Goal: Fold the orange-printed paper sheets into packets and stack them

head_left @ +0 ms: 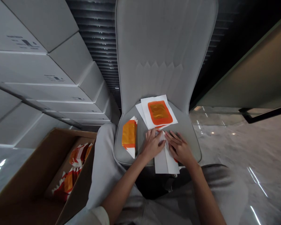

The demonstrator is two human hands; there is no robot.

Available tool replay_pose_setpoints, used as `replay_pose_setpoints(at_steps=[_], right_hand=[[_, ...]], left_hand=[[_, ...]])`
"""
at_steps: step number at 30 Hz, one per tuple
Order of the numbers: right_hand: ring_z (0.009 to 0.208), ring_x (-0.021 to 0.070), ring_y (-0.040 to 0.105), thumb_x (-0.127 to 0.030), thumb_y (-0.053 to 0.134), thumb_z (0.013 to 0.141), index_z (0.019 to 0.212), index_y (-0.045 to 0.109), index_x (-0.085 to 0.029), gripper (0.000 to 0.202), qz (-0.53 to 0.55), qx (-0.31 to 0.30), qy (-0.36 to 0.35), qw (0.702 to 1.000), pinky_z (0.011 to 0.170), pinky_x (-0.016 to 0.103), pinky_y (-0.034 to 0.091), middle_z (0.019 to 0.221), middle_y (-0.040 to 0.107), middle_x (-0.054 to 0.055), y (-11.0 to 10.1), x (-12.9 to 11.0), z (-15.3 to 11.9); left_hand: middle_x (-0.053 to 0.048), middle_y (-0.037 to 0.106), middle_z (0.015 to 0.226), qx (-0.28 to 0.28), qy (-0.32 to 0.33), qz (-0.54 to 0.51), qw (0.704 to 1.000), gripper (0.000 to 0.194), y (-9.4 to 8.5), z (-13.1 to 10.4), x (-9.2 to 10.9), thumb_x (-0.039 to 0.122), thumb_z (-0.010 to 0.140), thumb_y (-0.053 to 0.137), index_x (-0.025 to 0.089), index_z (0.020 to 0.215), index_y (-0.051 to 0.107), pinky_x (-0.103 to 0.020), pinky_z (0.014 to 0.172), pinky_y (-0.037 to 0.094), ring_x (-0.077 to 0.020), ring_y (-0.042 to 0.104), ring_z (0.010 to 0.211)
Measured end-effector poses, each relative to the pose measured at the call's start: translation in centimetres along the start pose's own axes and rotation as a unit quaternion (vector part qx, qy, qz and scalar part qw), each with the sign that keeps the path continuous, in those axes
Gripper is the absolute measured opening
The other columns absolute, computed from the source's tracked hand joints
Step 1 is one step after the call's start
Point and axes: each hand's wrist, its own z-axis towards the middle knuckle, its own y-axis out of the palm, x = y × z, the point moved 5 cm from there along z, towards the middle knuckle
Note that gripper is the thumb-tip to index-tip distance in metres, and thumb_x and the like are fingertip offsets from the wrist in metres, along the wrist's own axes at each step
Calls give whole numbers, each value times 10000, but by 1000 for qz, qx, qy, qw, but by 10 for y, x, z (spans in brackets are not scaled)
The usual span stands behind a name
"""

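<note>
Beyond the chair seat's (194,147) left edge, a cardboard box (25,184) holds folded orange-and-white papers (69,182); both hands, fingers slightly spread, press a white sheet (162,157).

Stacked white boxes (61,90) at left, dark slatted panel (97,34) behind a grey chair (164,37), glossy floor (243,147).

Head view: single, from the person's own head, facing forward and steeply down.
Chair seat (193,143): just below centre, within arm's reach.
Backrest (164,37): farther off, cut by top edge.
Left hand (153,144) and right hand (179,148): close, seen from above and behind.
Lap (152,207): nearest, along bottom edge.
White boxes (37,67): at left, seen obliquely, cropped.
Cardboard box (18,187): lower left, viewed down into interior.
Floor (248,150): at right, looked down upon.
</note>
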Motion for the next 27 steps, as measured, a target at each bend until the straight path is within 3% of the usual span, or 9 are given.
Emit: replay_pose_setpoints(at_steps=[6,23,27], right_hand=[[1489,258,340,-212,444,1011,1568,352,-229,565,-6,2,10,1000,1221,529,294,1579,410,39,1,-4,0],[1496,275,324,-229,436,1024,1582,320,-245,570,3,-3,-1,1000,1220,553,292,1585,402,38,3,-2,-2],[1486,262,344,-234,449,1021,1565,358,-257,552,2,-12,-11,1000,1215,534,310,1562,442,34,-1,-1,-1]], left_hand=[[-107,465,1329,-20,15,14,1000,463,0,-2,4,345,911,617,234,1349,516,-484,1057,363,-308,429,1237],[-136,452,1365,-26,25,31,999,571,0,-3,6,379,948,552,248,1485,409,-501,1055,361,-323,424,1256],[-139,461,1352,-18,31,42,998,519,1,-5,8,356,955,541,238,1454,461,-507,1050,364,-320,435,1235]])
